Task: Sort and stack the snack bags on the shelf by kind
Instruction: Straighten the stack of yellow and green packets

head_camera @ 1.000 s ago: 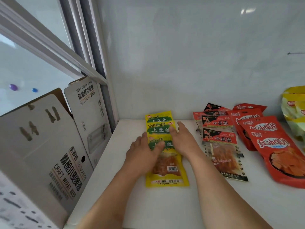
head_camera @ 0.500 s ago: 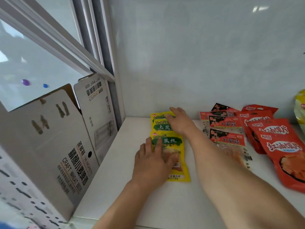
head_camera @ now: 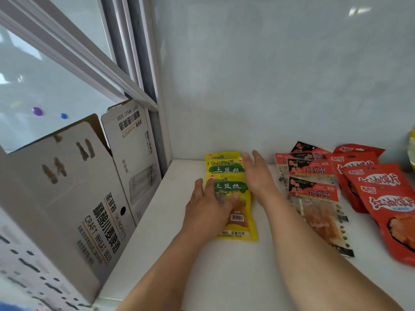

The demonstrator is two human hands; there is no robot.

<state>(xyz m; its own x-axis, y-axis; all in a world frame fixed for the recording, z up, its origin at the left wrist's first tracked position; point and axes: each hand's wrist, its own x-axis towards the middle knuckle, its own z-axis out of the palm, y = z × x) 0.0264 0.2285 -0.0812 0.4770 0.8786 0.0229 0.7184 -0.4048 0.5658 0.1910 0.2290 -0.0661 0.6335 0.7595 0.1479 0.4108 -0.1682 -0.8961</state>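
Yellow snack bags [head_camera: 226,169] with green labels lie overlapped in a short pile on the white shelf [head_camera: 235,277], near its back left corner. My left hand [head_camera: 211,207] rests flat on the front yellow bag [head_camera: 241,225], fingers spread. My right hand [head_camera: 258,173] lies flat against the right edge of the pile, fingers straight and pointing to the back wall. To the right lie clear bags with red and black labels [head_camera: 314,194], then larger red bags [head_camera: 388,203].
An open white beer carton [head_camera: 74,198] stands left of the shelf beside a window frame [head_camera: 139,63]. A yellow bag edge [head_camera: 412,140] shows at the far right. The pale back wall [head_camera: 269,86] closes the shelf behind.
My right hand slid from the top of the yellow pile to its right side. My left hand moved slightly forward on the front bag. The bags sit more squarely overlapped.
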